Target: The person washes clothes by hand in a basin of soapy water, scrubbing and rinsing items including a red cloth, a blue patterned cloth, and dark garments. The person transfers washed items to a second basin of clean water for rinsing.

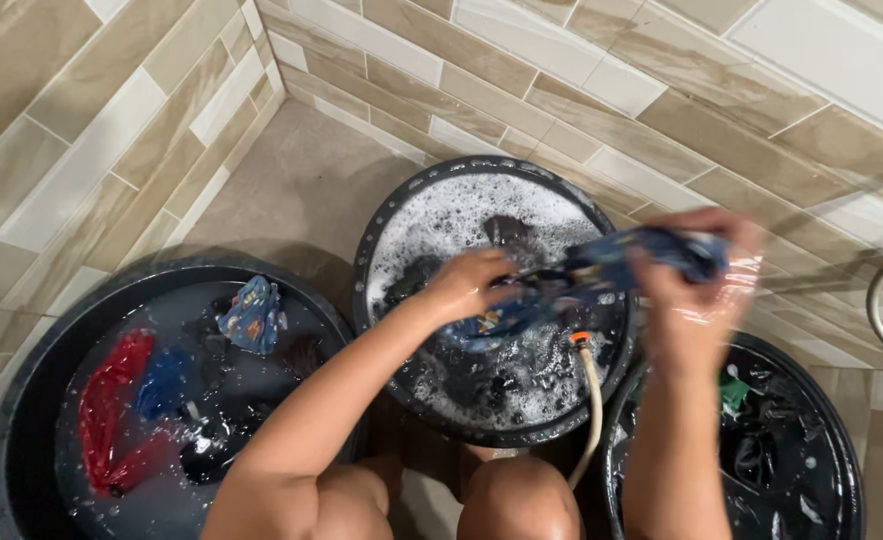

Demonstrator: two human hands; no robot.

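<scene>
Clearly the step in hand is the rubbing of a wet blue cloth (601,275) over the middle basin (381,240), which sits in the centre of the frame and is full of white foam. The left hand (466,285) is clenched on the lower end of the cloth, just above the suds, with the fingers curled around the fabric. The right hand (691,290), at the right of the frame, grasps the upper end; it is blurred, so I cannot say exactly how the fingers lie, but the cloth seems to pass under them. Between both hands the cloth is stretched and lifted, not touching the water in the part that shows.

A thin hose (591,400) with an orange tip hangs into the basin, just below the cloth. At the lower left a second basin (21,400) holds red and blue garments in dark water, and at the lower right a third basin (841,440) holds dark laundry.

I judge that the next move calls for firm grip at both ends, so the wet fabric does not slip.
</scene>
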